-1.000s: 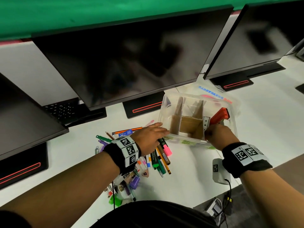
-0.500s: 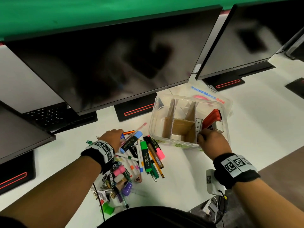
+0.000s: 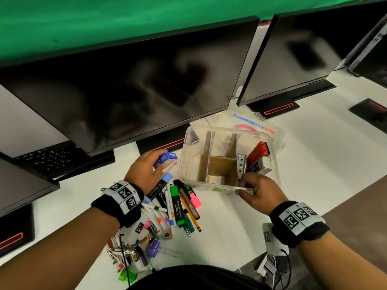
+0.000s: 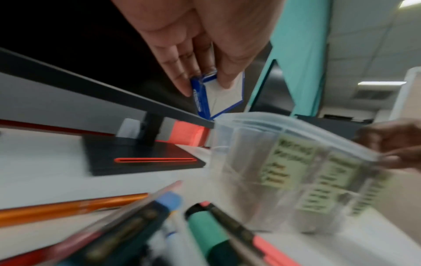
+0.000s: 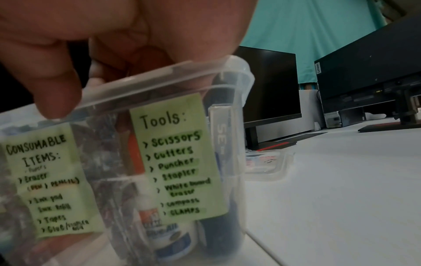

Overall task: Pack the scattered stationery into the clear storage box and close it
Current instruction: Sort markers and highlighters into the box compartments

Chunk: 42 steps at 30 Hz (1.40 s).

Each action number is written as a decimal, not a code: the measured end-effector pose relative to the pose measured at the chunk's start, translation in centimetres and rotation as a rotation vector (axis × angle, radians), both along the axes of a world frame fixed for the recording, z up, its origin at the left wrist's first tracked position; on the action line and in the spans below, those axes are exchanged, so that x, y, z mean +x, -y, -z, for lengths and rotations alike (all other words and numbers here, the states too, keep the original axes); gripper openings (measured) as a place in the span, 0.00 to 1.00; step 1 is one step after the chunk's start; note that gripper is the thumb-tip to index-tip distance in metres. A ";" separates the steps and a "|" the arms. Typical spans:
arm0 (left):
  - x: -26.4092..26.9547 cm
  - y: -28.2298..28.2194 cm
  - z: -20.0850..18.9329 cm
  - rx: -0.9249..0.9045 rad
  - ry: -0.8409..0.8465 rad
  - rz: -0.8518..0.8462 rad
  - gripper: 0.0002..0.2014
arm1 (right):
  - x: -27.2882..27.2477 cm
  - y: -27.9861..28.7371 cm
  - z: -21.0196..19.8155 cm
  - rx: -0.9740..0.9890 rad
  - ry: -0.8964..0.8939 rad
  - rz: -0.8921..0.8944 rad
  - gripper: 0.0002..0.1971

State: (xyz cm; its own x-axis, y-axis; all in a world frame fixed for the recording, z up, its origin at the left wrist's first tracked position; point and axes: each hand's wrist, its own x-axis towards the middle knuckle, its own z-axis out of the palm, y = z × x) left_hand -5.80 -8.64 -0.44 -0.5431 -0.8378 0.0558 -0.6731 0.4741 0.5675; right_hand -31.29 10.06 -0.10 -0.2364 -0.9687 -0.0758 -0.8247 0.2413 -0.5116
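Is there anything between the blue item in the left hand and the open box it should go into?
Nothing visible: the left hand holds the blue item beside the box, which is open on top; the right hand grips only its near rim.

We see a clear storage box with brown cardboard dividers and pale green labels lettered in black. A red stapler sits inside. The left hand holds a blue and white item. On the white desk lie a green highlighter, a pink-capped marker and an orange pencil. Both wristbands are black with white, black-patterned tags.
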 end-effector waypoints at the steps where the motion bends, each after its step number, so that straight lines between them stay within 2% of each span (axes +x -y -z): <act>1: -0.7 -0.9 -0.6 -0.006 -0.037 0.047 0.19 | 0.0 0.1 -0.3 0.014 0.014 -0.007 0.07; 5: -3.6 -4.0 -2.4 -0.001 -0.070 0.225 0.20 | 0.5 1.3 -2.3 -0.054 0.026 -0.034 0.09; 9: -5.6 -6.0 -3.3 0.115 -0.032 0.293 0.24 | 2.0 3.4 -4.1 -0.044 0.126 -0.055 0.15; 13: -6.3 -6.2 -3.4 0.261 -0.120 0.259 0.28 | 2.0 4.3 -5.0 -0.005 0.146 -0.033 0.10; 15: -5.8 -5.4 -3.1 0.203 -0.009 0.285 0.27 | 0.5 4.7 -5.7 -0.003 0.132 0.034 0.07; 18: -4.6 -3.9 -2.3 0.073 0.303 0.408 0.21 | -3.0 5.6 -7.2 -0.026 -0.032 0.141 0.07; 20: -3.9 -3.6 -1.6 0.059 0.383 0.477 0.18 | -5.2 6.6 -7.7 0.011 -0.183 0.181 0.09; 26: -4.0 -3.8 -1.0 0.067 0.329 0.403 0.15 | -7.2 10.9 -5.8 0.294 -0.400 0.183 0.13; 30: -4.3 -4.2 -1.4 0.078 0.322 0.410 0.15 | -6.9 12.7 -4.0 0.425 -0.446 0.180 0.13; 37: -4.1 -4.1 -1.7 0.143 0.319 0.413 0.15 | -6.3 14.0 -2.4 0.541 -0.504 0.133 0.13; 42: -3.7 -4.4 -2.3 0.117 0.356 0.457 0.18 | -6.2 14.4 -4.5 0.426 -0.489 0.196 0.15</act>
State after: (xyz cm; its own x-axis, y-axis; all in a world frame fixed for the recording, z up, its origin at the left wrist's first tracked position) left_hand -9.46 -4.23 1.82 -0.8187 -0.5041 -0.2751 -0.5741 0.7085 0.4103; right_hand -37.44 -4.36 4.38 -0.5092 -0.8134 -0.2813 -0.8573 0.5083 0.0819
